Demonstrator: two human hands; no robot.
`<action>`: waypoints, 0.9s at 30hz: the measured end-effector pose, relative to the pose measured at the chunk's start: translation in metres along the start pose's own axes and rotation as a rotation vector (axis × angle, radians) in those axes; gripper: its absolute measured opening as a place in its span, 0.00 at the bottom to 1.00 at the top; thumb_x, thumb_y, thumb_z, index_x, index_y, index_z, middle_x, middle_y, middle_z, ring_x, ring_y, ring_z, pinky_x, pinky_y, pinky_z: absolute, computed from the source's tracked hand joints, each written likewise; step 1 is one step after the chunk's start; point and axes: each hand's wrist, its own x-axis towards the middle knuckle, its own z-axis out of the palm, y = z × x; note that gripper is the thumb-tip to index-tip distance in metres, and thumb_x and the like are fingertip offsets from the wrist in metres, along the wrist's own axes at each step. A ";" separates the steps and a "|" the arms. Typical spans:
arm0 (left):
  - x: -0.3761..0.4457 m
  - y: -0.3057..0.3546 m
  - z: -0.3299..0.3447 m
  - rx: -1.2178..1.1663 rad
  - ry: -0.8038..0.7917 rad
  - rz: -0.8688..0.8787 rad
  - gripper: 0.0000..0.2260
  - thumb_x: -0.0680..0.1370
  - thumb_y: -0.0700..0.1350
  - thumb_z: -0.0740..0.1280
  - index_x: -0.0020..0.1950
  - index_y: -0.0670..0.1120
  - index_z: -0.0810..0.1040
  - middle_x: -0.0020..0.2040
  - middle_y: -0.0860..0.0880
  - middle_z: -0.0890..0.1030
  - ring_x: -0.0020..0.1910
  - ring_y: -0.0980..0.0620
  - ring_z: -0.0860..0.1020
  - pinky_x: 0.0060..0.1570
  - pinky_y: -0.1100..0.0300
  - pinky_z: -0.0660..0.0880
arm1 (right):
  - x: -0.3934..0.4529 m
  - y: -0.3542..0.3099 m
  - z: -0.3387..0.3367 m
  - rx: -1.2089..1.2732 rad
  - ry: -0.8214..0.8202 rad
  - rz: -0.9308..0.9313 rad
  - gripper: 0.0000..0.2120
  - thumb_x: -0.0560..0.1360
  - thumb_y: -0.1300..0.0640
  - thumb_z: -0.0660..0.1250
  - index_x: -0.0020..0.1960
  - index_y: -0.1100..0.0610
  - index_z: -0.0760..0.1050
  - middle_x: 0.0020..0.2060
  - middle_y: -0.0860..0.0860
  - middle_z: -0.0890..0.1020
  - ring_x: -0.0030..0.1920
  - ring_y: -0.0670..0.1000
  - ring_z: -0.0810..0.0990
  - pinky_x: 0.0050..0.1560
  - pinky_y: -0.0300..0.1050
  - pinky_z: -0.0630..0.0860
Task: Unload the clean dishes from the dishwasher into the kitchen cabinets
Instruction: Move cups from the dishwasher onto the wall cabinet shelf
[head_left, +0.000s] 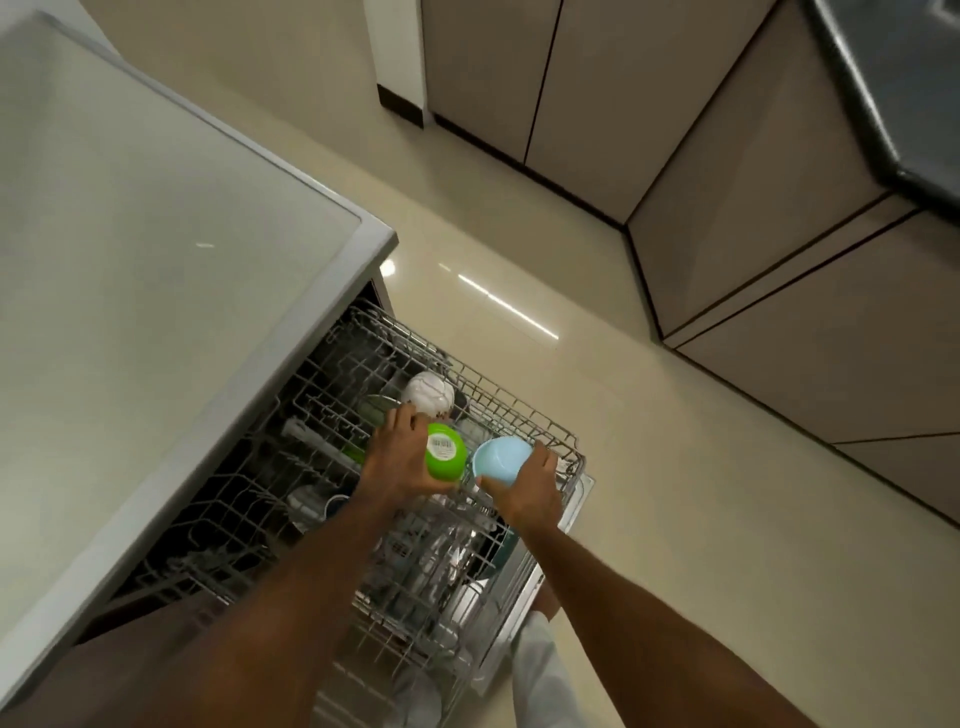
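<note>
Green cup (444, 453) (barcode sticker), blue bowl (500, 460)

Rack (519, 410) of grey coated wire, green cup (444, 457) smooth plastic with paper label, blue bowl (500, 460) matt plastic, floor (519, 291) glossy, counter (156, 234) smooth matt.

My left hand (400, 457) has the cup (445, 451), my right hand (530, 486) the bowl (500, 458) just to its right, both above the pulled-out rack (519, 415). Behind the cup, a rounded dish (428, 393) sits in the rack. Countertop (156, 234) runs along my left, over the dishwasher; cabinets (779, 260) stand across the floor (571, 338) to my right.
</note>
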 end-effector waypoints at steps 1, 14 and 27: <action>-0.007 -0.002 -0.011 -0.042 0.007 -0.002 0.48 0.56 0.75 0.76 0.66 0.48 0.68 0.64 0.47 0.70 0.63 0.46 0.69 0.58 0.49 0.75 | -0.010 -0.005 -0.008 -0.009 0.017 -0.011 0.51 0.64 0.37 0.82 0.77 0.54 0.61 0.72 0.52 0.68 0.65 0.59 0.77 0.56 0.54 0.79; -0.128 -0.024 -0.124 -0.531 0.190 0.041 0.38 0.57 0.67 0.81 0.59 0.51 0.73 0.51 0.55 0.80 0.49 0.55 0.81 0.48 0.50 0.81 | -0.137 -0.072 -0.089 0.156 0.089 -0.212 0.47 0.51 0.25 0.79 0.59 0.52 0.70 0.54 0.51 0.78 0.54 0.56 0.80 0.51 0.53 0.81; -0.302 -0.070 -0.272 -0.386 0.576 -0.038 0.49 0.55 0.79 0.75 0.68 0.54 0.74 0.59 0.56 0.80 0.57 0.56 0.80 0.59 0.56 0.77 | -0.280 -0.157 -0.168 0.177 -0.059 -0.726 0.46 0.60 0.26 0.79 0.68 0.52 0.72 0.58 0.48 0.81 0.55 0.50 0.80 0.47 0.40 0.76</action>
